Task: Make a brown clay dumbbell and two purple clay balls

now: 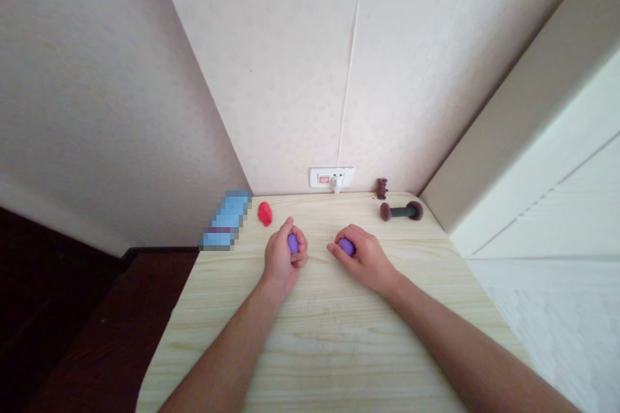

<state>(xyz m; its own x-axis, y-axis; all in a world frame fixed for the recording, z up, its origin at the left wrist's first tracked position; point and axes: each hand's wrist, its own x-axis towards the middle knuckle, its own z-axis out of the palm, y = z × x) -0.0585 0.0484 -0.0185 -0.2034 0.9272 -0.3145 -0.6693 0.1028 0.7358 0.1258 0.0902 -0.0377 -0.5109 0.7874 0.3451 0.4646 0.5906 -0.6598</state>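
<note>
My left hand [285, 253] is closed around a purple clay lump [293, 244], its thumb pointing up and its fingers curled over the far side. To the right, my right hand [361, 253] grips a second purple clay lump [346, 246] between thumb and fingers. The two hands are apart, both over the middle of the light wooden table [334, 355]. Behind the left hand lies a crumpled red lump [265, 213]. Beyond the right hand is a dumbbell-shaped piece [401, 211] with brown ends and a dark bar.
A small dark brown figure [382, 188] stands at the table's back edge. A blurred blue packet [225, 221] lies at the back left corner. On the wall behind, a white socket [332, 177] holds a plug with a cable running up. A white cabinet [547, 193] borders the right.
</note>
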